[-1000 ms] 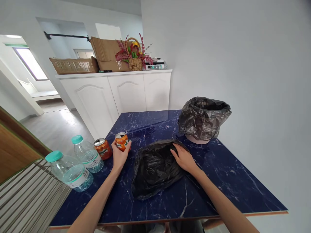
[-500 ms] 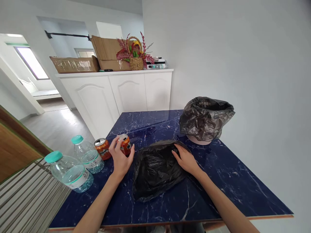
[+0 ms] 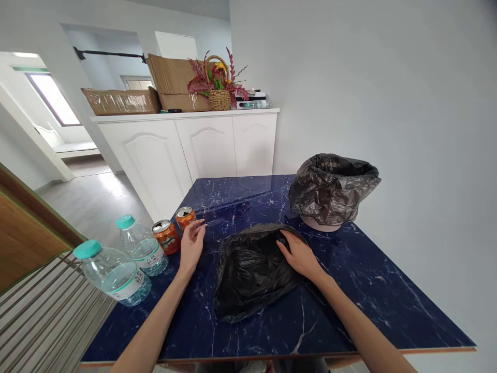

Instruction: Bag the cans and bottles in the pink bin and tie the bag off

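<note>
My left hand [image 3: 192, 247] is beside an orange soda can [image 3: 185, 216], its fingers bent and apart, gripping nothing; whether a fingertip touches the can I cannot tell. A second orange soda can [image 3: 166, 238] stands just left of the hand. My right hand [image 3: 298, 255] lies on the right side of a black plastic bag [image 3: 248, 290] with its mouth open upward; its thumb and index finger are spread over the opening. Two clear water bottles with turquoise caps, a near bottle [image 3: 120, 280] and a farther bottle [image 3: 145, 251], stand upright left of the cans.
A bin lined with a dark plastic bag [image 3: 334, 191] stands at the table's back right. The blue marbled table [image 3: 373, 300] borders a metal rack [image 3: 50, 316] on the left. Behind is a white cabinet [image 3: 209, 145] with cardboard boxes [image 3: 120, 101] and a flower basket [image 3: 220, 100].
The farther soda can has moved left and back, to stand behind the other can. My left hand has come off it and its fingers have drawn closer together. My right hand stays at the bag.
</note>
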The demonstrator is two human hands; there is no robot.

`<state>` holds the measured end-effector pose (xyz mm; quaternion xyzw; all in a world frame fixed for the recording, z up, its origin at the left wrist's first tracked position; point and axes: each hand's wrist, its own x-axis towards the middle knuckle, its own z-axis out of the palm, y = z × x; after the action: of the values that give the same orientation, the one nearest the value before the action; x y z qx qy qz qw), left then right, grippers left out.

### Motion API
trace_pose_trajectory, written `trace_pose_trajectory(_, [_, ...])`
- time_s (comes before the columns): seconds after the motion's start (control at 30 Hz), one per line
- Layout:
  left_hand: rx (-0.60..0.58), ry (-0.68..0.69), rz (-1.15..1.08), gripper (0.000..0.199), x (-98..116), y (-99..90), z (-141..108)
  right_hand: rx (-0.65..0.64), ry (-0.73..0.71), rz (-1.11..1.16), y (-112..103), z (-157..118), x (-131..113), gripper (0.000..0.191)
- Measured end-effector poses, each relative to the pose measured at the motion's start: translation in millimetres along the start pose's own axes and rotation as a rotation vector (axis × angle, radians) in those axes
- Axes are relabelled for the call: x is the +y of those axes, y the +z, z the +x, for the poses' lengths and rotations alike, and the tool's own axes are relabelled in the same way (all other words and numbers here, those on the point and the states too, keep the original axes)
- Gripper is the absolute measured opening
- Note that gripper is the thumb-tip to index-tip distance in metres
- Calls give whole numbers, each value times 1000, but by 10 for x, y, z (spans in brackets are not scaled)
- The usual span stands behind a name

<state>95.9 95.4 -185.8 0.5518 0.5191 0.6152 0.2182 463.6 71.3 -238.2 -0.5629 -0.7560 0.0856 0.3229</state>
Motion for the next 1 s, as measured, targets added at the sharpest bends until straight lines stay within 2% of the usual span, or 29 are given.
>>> trace_pose_trajectory(0.1, [59,-60,-21,50,-14,-38,11,7,-1,-1,3,-5,4,56])
trace_pose_trajectory(0.23, [80,-101,-5,52,37,-41,-15,2,1,6,2,-7,7,57])
trace_pose_trajectory(0.33, [34,-96,32,49,131,-11,-78,3,15,26,-19,-11,-10,59])
trace_pose_trajectory(0.43, [-86,-67,92,45,307,41,-238,33,6,14,-64,-52,-63,60])
trace_pose_trajectory(0.6, [-353,0,277,45,708,53,-543,-29,-64,-46,-185,-273,-201,57])
trace_pose_trajectory(0.67, [-421,60,390,35,864,16,-580,-69,-52,-84,-263,-382,-260,56])
trace_pose_trajectory(0.77, [-380,111,446,28,1124,-34,-589,-55,-8,-152,-440,-508,-416,54])
trace_pose_trajectory(0.87, [-323,151,424,31,1492,-26,-704,24,-79,-98,-626,-582,-715,41])
trace_pose_trajectory(0.93, [-308,162,365,32,1800,2,-878,-34,-190,-12,-674,-616,-953,35])
trace_pose_trajectory(1.0, [-413,169,260,32,2099,16,-1076,-162,-278,36,-633,-651,-1140,31])
